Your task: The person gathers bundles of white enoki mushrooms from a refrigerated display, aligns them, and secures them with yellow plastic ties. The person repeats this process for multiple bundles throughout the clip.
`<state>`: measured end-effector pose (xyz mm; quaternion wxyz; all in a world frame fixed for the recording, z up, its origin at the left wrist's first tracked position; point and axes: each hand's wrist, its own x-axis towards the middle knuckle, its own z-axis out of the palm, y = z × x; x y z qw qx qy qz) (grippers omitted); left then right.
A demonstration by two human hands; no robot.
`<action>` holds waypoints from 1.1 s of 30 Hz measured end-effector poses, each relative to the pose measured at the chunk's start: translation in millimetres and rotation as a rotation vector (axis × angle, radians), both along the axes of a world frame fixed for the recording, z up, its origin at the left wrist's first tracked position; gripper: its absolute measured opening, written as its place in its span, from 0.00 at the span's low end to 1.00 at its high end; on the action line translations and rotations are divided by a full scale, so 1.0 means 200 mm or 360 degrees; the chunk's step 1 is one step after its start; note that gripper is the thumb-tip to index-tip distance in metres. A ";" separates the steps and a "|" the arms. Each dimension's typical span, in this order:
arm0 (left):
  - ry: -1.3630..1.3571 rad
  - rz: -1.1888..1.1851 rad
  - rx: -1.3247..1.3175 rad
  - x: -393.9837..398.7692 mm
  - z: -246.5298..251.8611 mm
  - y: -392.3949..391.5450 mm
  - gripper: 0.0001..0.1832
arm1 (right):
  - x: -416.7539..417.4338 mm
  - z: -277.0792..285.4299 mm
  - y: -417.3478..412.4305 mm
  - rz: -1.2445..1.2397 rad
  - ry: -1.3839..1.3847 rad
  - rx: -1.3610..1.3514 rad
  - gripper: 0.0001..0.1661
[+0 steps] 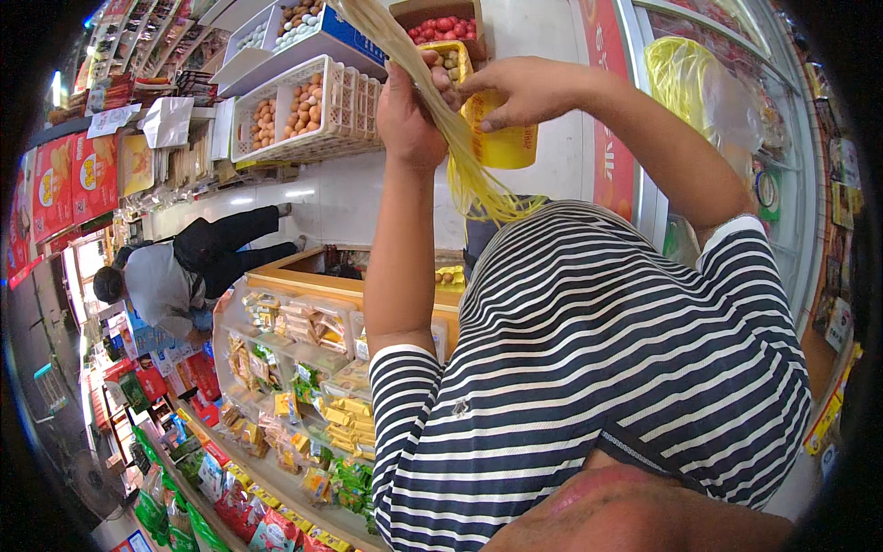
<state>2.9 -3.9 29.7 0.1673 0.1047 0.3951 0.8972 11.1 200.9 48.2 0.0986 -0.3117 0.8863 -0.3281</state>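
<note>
My left hand (412, 127) is closed around a long bundle of thin, pale-yellow strands (459, 141). Above the hand the bundle runs out past the top of the view; below, its brighter yellow ends fan out loosely in front of my striped shirt (593, 303). I cannot tell what the strands are made of. To the right of the bundle is my right hand (521, 93), fingers apart, its fingertips close to the strands; whether they touch is unclear. Behind both hands stands a yellow plastic bucket (507, 141) bearing writing, partly hidden by them.
White plastic crates of brown eggs (303, 107) stand at left. A cardboard box holds red round items (445, 29). More yellow strands (679, 86) sit in clear plastic beside a glass-fronted cabinet (779, 165). Packaged snacks (348, 421) fill a display; a person (162, 276) bends beyond it.
</note>
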 end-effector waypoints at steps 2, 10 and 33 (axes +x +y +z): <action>-0.0064 -0.0104 0.0062 -0.01 0.00 0.01 0.29 | -0.01 0.05 0.01 0.0123 -0.0343 0.0050 0.38; -0.0297 -0.0102 -0.0509 -0.14 0.00 0.24 0.27 | 0.00 -0.26 0.04 -0.0263 -0.1041 -0.0285 0.36; 0.1312 -0.1737 -0.1787 0.02 -0.79 1.08 0.25 | 0.93 -0.91 0.64 -0.1816 -0.1098 -0.1504 0.53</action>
